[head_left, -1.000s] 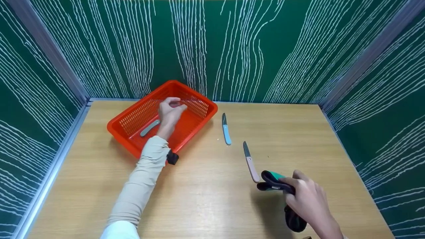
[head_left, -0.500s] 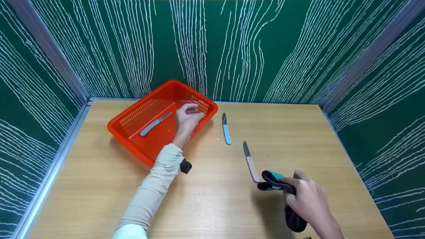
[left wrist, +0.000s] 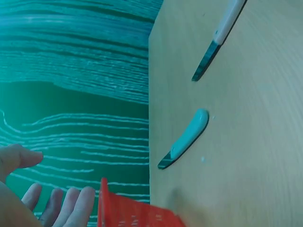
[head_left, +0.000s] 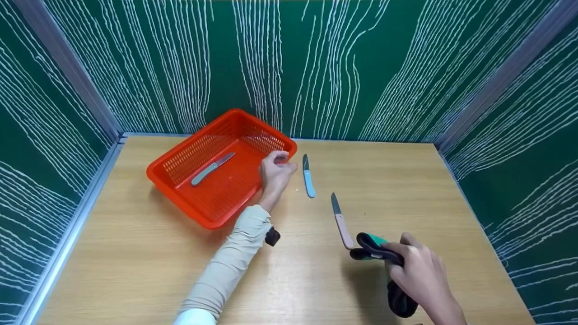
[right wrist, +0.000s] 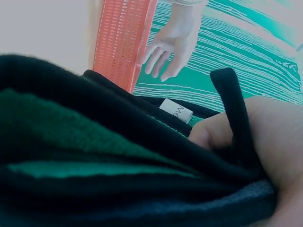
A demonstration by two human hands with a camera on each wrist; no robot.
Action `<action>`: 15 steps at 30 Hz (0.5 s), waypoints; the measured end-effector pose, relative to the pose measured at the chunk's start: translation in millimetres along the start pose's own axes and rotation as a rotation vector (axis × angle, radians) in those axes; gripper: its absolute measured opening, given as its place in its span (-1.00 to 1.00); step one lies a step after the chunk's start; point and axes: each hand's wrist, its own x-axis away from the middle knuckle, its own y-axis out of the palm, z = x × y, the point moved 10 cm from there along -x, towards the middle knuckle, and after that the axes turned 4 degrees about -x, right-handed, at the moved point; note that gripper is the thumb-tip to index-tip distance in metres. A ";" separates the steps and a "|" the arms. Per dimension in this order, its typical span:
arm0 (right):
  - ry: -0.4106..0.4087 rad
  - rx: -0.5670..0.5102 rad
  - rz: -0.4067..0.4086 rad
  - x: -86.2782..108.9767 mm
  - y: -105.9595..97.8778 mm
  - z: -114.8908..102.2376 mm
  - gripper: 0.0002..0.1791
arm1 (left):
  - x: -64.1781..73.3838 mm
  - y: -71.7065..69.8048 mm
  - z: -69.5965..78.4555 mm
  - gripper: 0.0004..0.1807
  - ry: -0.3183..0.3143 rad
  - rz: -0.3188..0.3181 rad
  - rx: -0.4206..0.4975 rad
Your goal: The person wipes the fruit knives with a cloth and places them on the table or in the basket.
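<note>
one folded green cloth (right wrist: 109,142), black-edged, with black loop (right wrist: 229,90) and white label (right wrist: 175,110), was gripped by the right hand (right wrist: 279,146). beyond stood one red perforated basket (right wrist: 120,42), the left hand (right wrist: 174,45) near it, and one green wall (right wrist: 232,52) lined in white.

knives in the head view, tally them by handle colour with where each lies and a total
Greyish-handled knife: 1, in the red basket
Blue-handled knife: 1, on the table
Pink-handled knife: 1, on the table
Total: 3
</note>
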 end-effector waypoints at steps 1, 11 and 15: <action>-0.001 -0.001 0.004 0.7 -0.4 0.2 -0.67 | 1.6 3.6 -1.2 -0.64 -0.002 -0.002 -0.007; 0.012 -0.006 0.013 1.9 -2.4 4.2 -0.66 | 13.6 33.7 -17.7 -0.70 -0.005 -0.002 -0.067; 0.029 -0.016 0.001 2.3 -0.1 7.7 -0.67 | 14.8 45.2 -31.6 -0.71 -0.034 0.004 -0.129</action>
